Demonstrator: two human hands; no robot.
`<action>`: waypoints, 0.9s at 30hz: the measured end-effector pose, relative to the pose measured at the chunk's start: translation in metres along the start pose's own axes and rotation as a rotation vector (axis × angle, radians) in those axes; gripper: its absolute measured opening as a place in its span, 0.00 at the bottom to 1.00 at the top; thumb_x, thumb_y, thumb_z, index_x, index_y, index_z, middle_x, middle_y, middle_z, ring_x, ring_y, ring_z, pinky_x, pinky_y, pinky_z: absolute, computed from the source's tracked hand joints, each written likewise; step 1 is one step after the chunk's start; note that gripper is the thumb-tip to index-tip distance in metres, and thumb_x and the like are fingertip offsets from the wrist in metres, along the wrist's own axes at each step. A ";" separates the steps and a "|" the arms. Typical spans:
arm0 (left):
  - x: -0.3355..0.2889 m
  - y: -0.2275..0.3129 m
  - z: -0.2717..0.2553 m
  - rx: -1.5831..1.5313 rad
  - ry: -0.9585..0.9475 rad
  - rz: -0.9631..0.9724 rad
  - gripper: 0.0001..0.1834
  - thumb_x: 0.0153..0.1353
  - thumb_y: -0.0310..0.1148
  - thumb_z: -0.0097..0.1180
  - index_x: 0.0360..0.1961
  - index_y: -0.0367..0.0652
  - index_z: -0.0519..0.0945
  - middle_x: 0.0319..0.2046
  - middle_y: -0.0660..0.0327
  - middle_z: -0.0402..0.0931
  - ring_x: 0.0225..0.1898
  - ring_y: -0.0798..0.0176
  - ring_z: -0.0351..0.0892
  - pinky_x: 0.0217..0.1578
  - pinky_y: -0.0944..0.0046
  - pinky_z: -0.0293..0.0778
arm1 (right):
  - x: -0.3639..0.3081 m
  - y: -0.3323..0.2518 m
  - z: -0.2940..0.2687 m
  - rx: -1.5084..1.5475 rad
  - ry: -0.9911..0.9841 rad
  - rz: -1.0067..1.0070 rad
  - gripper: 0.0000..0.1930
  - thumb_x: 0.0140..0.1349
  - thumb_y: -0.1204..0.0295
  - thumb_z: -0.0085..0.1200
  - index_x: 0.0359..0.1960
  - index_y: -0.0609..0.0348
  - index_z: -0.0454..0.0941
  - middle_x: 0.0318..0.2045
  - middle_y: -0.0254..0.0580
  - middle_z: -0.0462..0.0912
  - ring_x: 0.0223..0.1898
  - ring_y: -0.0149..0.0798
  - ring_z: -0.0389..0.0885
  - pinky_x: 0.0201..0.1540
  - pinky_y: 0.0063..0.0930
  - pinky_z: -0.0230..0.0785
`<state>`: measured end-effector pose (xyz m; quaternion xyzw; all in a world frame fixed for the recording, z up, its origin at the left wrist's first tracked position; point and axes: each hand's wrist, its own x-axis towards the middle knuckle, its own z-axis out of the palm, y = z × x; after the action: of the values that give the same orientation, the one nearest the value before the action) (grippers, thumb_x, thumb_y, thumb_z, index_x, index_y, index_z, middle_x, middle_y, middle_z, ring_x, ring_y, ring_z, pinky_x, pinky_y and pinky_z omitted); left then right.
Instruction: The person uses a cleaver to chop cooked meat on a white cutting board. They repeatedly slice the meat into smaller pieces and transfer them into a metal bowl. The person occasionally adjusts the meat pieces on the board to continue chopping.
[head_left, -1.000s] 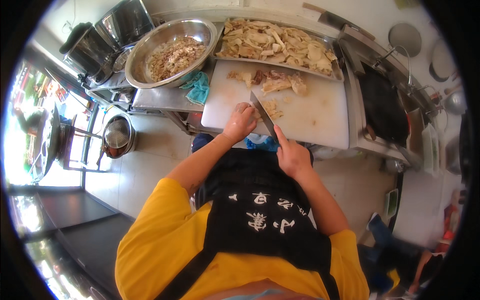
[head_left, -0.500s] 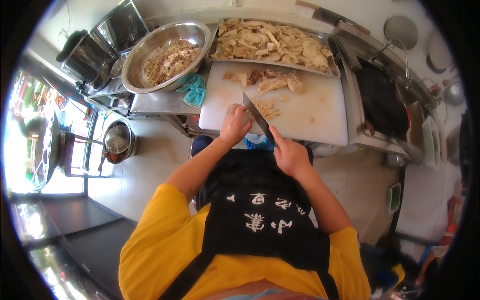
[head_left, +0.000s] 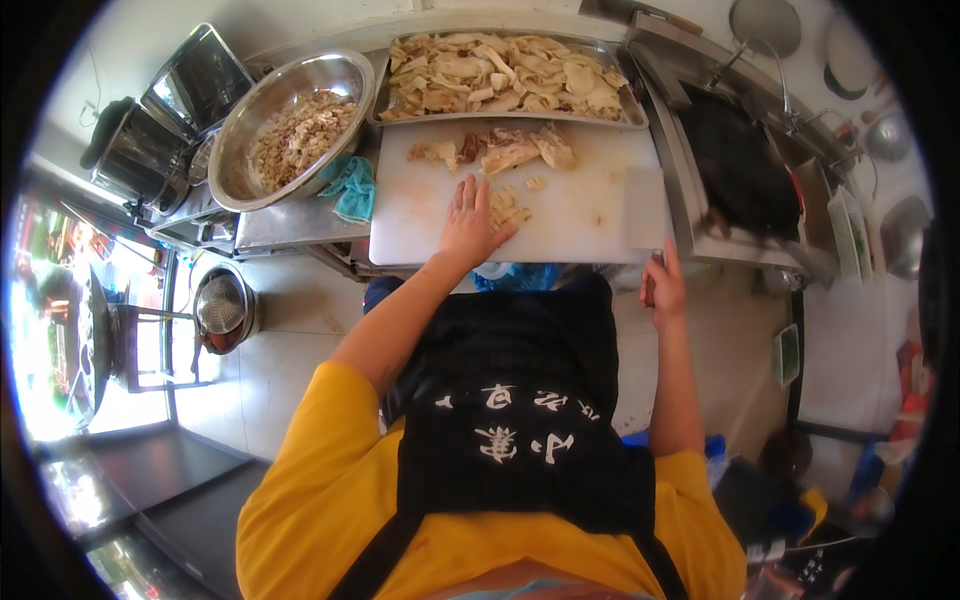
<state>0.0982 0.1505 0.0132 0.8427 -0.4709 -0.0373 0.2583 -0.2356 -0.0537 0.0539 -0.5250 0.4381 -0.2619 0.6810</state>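
On the white cutting board point(head_left: 575, 225) my left hand point(head_left: 470, 228) rests with its fingers stretched out, against the left side of a small heap of chopped pale pieces point(head_left: 509, 210). It holds nothing. At the board's right edge, my right hand point(head_left: 664, 285) is closed round the handle of a cleaver point(head_left: 645, 205), whose broad blade lies flat on the board. Larger pieces of what looks like cooked meat point(head_left: 510, 154), pale and reddish, lie farther back on the board.
Behind the board stands a metal tray point(head_left: 510, 122) heaped with pale slices. A steel bowl point(head_left: 232, 150) of chopped pieces is at the left, with a turquoise cloth point(head_left: 354, 190) beside it. A large black pan point(head_left: 735, 160) sits right of the board. A bucket point(head_left: 255, 300) stands on the floor.
My right hand has carried the cleaver from the chopped pieces to the board's right edge, the blade now flat. My left fingers have straightened beside the heap. The view has shifted slightly.
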 end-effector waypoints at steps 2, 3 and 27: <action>0.010 0.003 -0.001 0.005 -0.032 -0.016 0.56 0.63 0.56 0.71 0.81 0.36 0.57 0.82 0.40 0.50 0.82 0.36 0.49 0.79 0.41 0.53 | 0.006 -0.001 0.004 -0.022 -0.067 0.055 0.40 0.75 0.73 0.53 0.86 0.38 0.52 0.28 0.33 0.76 0.15 0.29 0.70 0.16 0.25 0.59; 0.013 0.004 -0.001 -0.028 -0.039 -0.009 0.56 0.63 0.57 0.71 0.81 0.37 0.57 0.82 0.39 0.51 0.82 0.36 0.50 0.79 0.42 0.54 | 0.006 0.000 0.010 -0.034 -0.114 0.069 0.40 0.75 0.73 0.53 0.86 0.37 0.52 0.28 0.33 0.76 0.15 0.29 0.70 0.15 0.25 0.59; 0.018 0.001 0.012 -0.256 0.505 -0.220 0.30 0.64 0.42 0.69 0.62 0.36 0.81 0.68 0.40 0.74 0.72 0.30 0.66 0.70 0.38 0.68 | -0.044 0.033 0.198 -0.138 -0.610 0.081 0.42 0.73 0.78 0.52 0.86 0.50 0.49 0.29 0.34 0.74 0.15 0.29 0.69 0.17 0.25 0.66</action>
<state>0.1038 0.1303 0.0063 0.8319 -0.2895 0.0866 0.4655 -0.0873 0.0882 0.0498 -0.6065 0.2509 -0.0349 0.7536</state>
